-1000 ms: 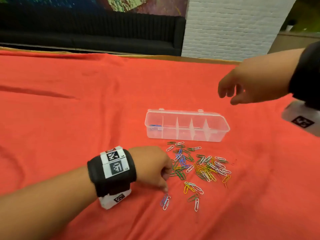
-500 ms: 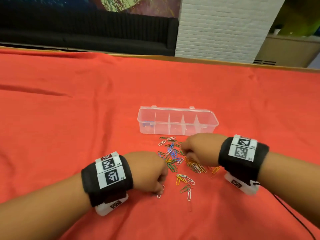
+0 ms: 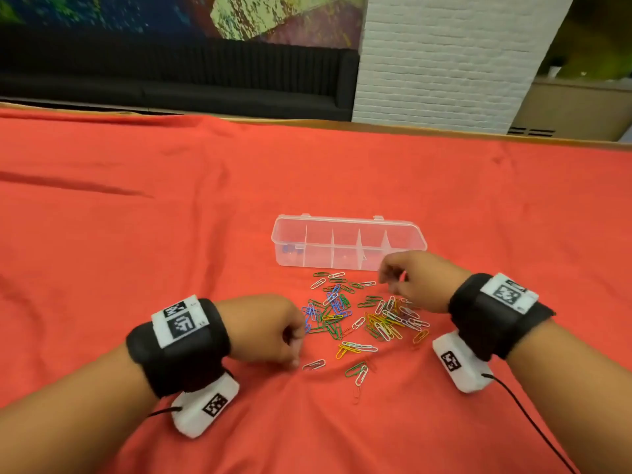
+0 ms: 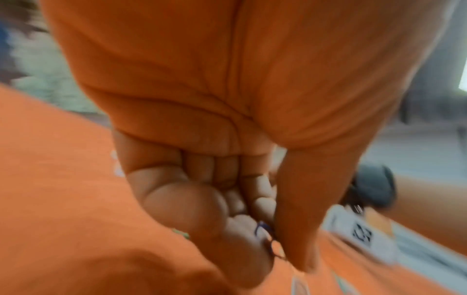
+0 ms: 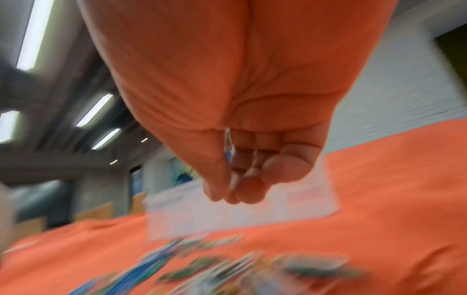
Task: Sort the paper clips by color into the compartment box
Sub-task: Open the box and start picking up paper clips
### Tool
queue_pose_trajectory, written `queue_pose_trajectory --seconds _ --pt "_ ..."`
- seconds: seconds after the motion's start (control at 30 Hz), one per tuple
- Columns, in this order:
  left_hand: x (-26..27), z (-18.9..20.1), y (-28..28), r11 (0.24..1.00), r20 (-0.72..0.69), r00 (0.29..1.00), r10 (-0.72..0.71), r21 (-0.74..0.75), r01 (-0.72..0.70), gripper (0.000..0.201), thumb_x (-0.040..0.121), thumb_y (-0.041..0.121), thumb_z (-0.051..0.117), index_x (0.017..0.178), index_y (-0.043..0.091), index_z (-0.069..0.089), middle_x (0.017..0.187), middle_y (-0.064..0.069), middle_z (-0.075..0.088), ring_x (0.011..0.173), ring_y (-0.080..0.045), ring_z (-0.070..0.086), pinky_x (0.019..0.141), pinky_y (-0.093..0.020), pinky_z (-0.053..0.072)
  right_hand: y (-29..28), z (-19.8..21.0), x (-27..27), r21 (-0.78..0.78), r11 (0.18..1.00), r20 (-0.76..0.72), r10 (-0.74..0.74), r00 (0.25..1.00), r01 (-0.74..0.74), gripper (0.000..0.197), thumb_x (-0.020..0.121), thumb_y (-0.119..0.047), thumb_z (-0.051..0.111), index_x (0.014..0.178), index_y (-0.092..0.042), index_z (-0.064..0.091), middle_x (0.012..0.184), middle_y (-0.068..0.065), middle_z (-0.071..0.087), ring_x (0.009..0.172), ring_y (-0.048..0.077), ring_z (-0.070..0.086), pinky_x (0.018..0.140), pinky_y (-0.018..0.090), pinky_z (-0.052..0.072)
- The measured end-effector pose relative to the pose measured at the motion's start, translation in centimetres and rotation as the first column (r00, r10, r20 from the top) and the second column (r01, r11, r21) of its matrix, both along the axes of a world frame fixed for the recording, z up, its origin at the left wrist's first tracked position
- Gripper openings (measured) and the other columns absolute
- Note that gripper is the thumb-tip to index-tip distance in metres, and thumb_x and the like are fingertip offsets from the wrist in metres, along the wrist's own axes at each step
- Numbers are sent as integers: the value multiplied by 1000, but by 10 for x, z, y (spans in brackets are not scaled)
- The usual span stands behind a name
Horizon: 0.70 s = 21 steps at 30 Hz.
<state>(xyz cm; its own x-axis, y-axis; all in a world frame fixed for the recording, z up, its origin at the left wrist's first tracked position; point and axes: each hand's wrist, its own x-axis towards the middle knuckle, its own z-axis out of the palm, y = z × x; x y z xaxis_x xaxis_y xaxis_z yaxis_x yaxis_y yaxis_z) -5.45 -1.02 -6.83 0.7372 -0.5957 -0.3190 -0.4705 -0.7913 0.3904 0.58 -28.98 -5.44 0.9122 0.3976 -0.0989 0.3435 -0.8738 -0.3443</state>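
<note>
The clear compartment box (image 3: 349, 223) stands open on the red cloth, with blue clips (image 3: 290, 249) in its leftmost compartment. A loose pile of mixed-colour paper clips (image 3: 362, 313) lies in front of it. My left hand (image 3: 273, 330) is curled at the pile's left edge. In the left wrist view it pinches a blue clip (image 4: 264, 231) between thumb and fingers. A white clip (image 3: 314, 365) lies by its fingertips. My right hand (image 3: 407, 282) hovers at the box's front right, thumb and fingertips (image 5: 227, 196) pinched together. A thin pale sliver shows between them, blurred.
Red cloth (image 3: 136, 234) covers the table out to its far wooden edge (image 3: 444, 130). A few stray clips (image 3: 357, 371) lie nearer me than the pile. A black sofa and a white brick pillar stand beyond the table. A cable (image 3: 533, 422) trails from my right wrist camera.
My right hand came down onto the pile, then lifted off it toward the box's right end. My left hand closed on a blue clip and drew slightly back left.
</note>
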Motion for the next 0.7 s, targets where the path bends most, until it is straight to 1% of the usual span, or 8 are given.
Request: queue_pose_trajectory --seconds 0.17,0.3,0.33,0.4,0.47,0.5,0.6,0.7 --pt "18 5 22 877 -255 938 234 -361 -317 14 94 10 60 105 15 68 71 2 68 61 -5 61 58 -20 50 -51 1 10 -124 982 -13 -145 989 142 30 82 -2 55 75 -31 57 74 -13 59 75 14 56 57 5 33" --pt "28 6 18 543 -548 751 368 -529 -652 19 89 -7 51 94 6 65 78 -8 66 60 -11 64 48 -21 47 -46 -12 9 -129 984 -69 -136 988 126 15 80 -13 65 84 -27 63 76 -11 63 75 13 60 65 16 43" --pt "30 6 16 527 -547 735 401 -518 -674 18 83 -3 56 93 8 65 78 -7 66 58 -10 62 46 -20 45 -44 -13 10 -120 984 -75 -138 988 128 12 79 -17 68 85 -26 65 78 -11 65 75 12 61 69 22 46" --pt "33 2 12 705 -362 812 457 -409 -579 20 75 9 64 94 15 68 74 -2 64 54 -5 57 48 -19 42 -41 -15 10 -124 983 -76 -149 986 139 11 78 -21 71 88 -26 66 80 -10 66 78 12 62 75 28 49" --pt "32 1 5 912 -72 930 360 -183 -367 18 81 19 68 98 20 71 73 3 65 54 -1 54 53 -17 40 -38 -18 8 -154 979 -58 -145 988 135 10 80 -23 69 88 -27 65 84 -9 65 82 14 62 78 29 50" --pt "32 1 1 949 35 951 308 -86 -304 19 82 26 69 101 22 71 76 4 68 59 -2 55 56 -18 40 -38 -19 7 -167 977 -55 -142 988 131 8 81 -23 67 87 -28 63 85 -9 65 84 15 61 80 30 50" --pt "33 2 -14 957 240 935 261 67 -284 28 79 46 71 95 23 72 82 4 70 72 -11 60 61 -24 40 -36 -19 4 -178 976 -34 -133 990 125 10 81 -22 63 82 -30 59 87 -10 64 85 16 60 81 30 50" --pt "37 0 -27 916 397 900 178 267 -299 39 79 52 67 86 14 72 82 -3 71 79 -23 65 61 -27 45 -36 -15 -2 -111 988 -12 -110 994 108 16 75 -11 55 75 -27 56 80 -9 64 79 16 60 78 30 51"
